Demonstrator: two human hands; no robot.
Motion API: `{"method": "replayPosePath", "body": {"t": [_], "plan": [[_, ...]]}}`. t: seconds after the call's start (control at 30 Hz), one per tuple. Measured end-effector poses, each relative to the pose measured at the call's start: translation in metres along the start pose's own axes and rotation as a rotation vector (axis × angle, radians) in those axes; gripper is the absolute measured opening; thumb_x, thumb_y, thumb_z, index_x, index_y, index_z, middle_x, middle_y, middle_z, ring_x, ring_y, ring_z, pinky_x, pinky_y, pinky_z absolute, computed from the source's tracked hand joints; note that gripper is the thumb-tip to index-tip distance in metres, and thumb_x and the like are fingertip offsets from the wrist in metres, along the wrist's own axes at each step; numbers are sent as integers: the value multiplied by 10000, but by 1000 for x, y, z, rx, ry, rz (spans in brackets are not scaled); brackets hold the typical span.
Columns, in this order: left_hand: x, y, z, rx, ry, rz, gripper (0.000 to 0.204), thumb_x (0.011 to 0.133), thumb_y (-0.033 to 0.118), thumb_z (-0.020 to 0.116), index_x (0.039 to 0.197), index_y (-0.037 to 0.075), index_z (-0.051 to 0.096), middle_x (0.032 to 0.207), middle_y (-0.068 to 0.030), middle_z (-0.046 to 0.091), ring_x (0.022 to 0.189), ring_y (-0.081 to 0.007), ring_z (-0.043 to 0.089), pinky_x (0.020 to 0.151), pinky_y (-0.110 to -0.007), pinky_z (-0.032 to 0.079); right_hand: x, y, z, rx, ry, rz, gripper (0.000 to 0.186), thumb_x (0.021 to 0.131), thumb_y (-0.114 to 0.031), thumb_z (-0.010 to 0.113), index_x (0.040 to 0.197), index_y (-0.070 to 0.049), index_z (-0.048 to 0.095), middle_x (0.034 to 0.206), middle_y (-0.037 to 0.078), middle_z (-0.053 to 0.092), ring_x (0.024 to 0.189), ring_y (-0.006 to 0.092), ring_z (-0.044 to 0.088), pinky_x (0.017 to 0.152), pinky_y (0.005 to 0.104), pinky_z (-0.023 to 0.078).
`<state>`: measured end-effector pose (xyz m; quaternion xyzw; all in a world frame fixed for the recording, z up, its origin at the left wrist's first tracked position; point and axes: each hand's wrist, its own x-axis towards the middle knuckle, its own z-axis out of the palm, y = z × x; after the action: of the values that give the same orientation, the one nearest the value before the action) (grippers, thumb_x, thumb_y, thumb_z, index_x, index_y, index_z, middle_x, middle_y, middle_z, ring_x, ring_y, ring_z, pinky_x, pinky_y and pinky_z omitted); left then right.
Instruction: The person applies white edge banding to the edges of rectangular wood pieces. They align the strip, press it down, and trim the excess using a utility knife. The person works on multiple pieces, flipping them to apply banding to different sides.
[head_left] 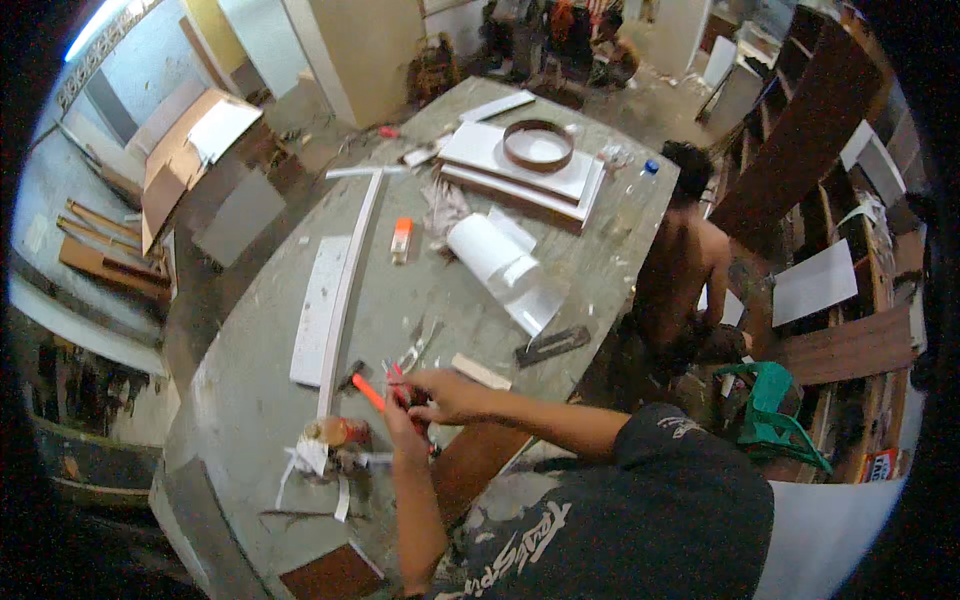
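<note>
My left hand (403,418) and my right hand (445,396) are close together above the near part of the table. A small red object (394,373) shows at the fingers of my left hand; blur and the fingers hide its kind. My right hand's fingers are bent in against the left hand, and what they grip is hidden. Just left of them lies a hammer (368,391) with an orange handle and dark head. A bottle of amber liquid (345,431) and crumpled white scraps (312,457) are beside my left wrist.
On the green-grey table (250,345) are a long white strip (352,270), a white board (318,310), a clear-and-white roll (500,262), stacked panels (520,165) with a brown ring (538,146), and a water bottle (645,178). Another person (685,260) crouches beyond the right edge, near a green chair (770,405).
</note>
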<state>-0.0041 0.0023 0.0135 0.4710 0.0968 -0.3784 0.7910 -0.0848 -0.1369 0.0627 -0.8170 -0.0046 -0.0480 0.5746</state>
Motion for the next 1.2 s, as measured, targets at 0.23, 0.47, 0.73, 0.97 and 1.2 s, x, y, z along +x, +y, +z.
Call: {"method": "replayPosePath", "body": {"t": [0.23, 0.47, 0.73, 0.97, 1.2], "plan": [[50, 1, -13, 177, 45, 78, 431, 1084, 474, 426, 1065, 123, 677, 840, -14, 638, 740, -149, 627, 644, -327, 513, -4, 36, 0, 55, -18, -287, 873, 741, 45, 708, 1555, -146, 458, 1050, 112, 747, 981, 244, 724, 956, 389, 534], [97, 15, -26, 203, 313, 242, 596, 1104, 558, 311, 1193, 82, 658, 870, -24, 640, 760, -148, 631, 647, -319, 531, -18, 48, -35, -16, -124, 6, 821, 790, 94, 636, 1551, -162, 463, 1118, 137, 741, 1084, 301, 701, 1012, 380, 501], [77, 5, -45, 320, 133, 529, 500, 1101, 493, 420, 1252, 71, 641, 949, -58, 658, 789, -171, 649, 755, -350, 580, -11, 117, -33, -305, 148, 71, 604, 813, 28, 607, 1402, -108, 612, 1222, 187, 678, 1150, 381, 627, 1051, 441, 465], [54, 3, -48, 714, 348, 446, 429, 1035, 253, 563, 1354, -33, 551, 1302, -179, 597, 1204, -272, 591, 1036, -394, 470, -2, 117, -22, -745, -56, 70, 234, 836, -203, 789, 1042, -93, 785, 1090, 141, 678, 1078, 352, 605, 948, 454, 498], [-55, -20, -53, 1300, 33, 451, 523, 913, 241, 734, 1372, 50, 574, 1350, -180, 587, 1237, -346, 579, 1075, -439, 453, 12, 121, -4, -787, 41, 167, 189, 832, -220, 808, 952, -99, 727, 1003, 114, 685, 1066, 342, 597, 932, 453, 494]]}}
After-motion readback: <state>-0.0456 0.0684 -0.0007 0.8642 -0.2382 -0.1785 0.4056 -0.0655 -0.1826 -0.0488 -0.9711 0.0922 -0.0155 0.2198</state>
